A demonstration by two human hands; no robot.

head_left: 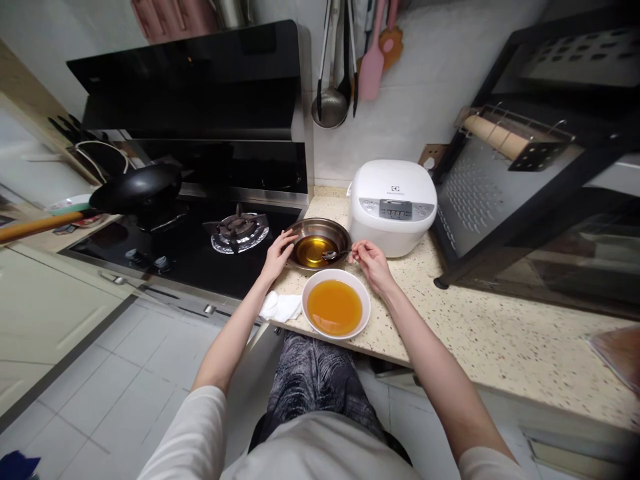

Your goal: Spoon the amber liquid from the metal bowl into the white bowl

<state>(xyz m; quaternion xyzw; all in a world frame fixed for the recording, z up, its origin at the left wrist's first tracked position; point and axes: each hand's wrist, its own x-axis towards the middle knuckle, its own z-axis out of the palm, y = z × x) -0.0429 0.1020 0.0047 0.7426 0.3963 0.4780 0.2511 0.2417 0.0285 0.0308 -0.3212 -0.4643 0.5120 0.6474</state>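
A metal bowl [341, 236] with amber liquid sits on the speckled counter [480, 320], just left of a white rice cooker [393, 205]. My left hand [279, 255] grips the bowl's left rim. My right hand [369, 261] pinches the handle of a metal spoon [334, 254] whose head lies in the bowl's liquid. In front of the metal bowl stands a white bowl [336, 304] filled with orange liquid. A crumpled white cloth [280, 307] lies to its left at the counter edge.
A black gas hob [195, 243] with a burner [239, 232] lies left of the bowls; a black pan [135, 190] with a wooden handle sits on it. A black wire rack [530, 173] stands at the right. Utensils [345, 60] hang on the wall.
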